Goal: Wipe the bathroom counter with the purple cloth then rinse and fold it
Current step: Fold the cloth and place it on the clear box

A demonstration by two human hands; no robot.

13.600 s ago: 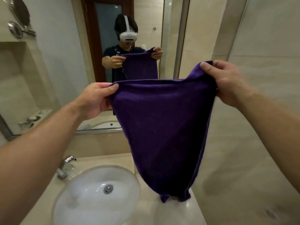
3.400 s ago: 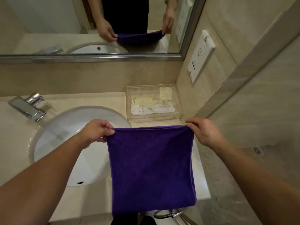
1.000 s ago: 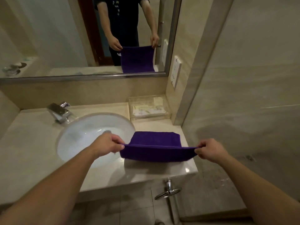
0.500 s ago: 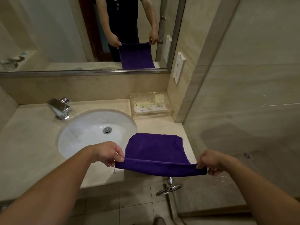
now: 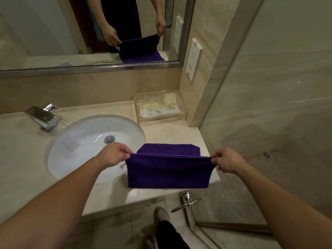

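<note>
The purple cloth (image 5: 168,170) is stretched between both hands over the right end of the beige counter (image 5: 23,159). My left hand (image 5: 115,155) pinches its upper left corner and my right hand (image 5: 227,160) pinches its upper right corner. The near part hangs down from the held edge like a flap, while the far part lies flat on the counter behind it. The cloth's lower edge reaches the counter's front edge.
A white oval sink (image 5: 93,146) sits left of the cloth, with a chrome tap (image 5: 43,116) behind it. A clear plastic tray (image 5: 159,106) of packets stands at the back right corner. A glass shower panel (image 5: 269,105) bounds the right side, and a chrome handle (image 5: 186,202) sticks out below the counter.
Both hands have lifted the near edge of the cloth, so its front part now hangs as a vertical flap. The view has tilted down and closer to the counter.
</note>
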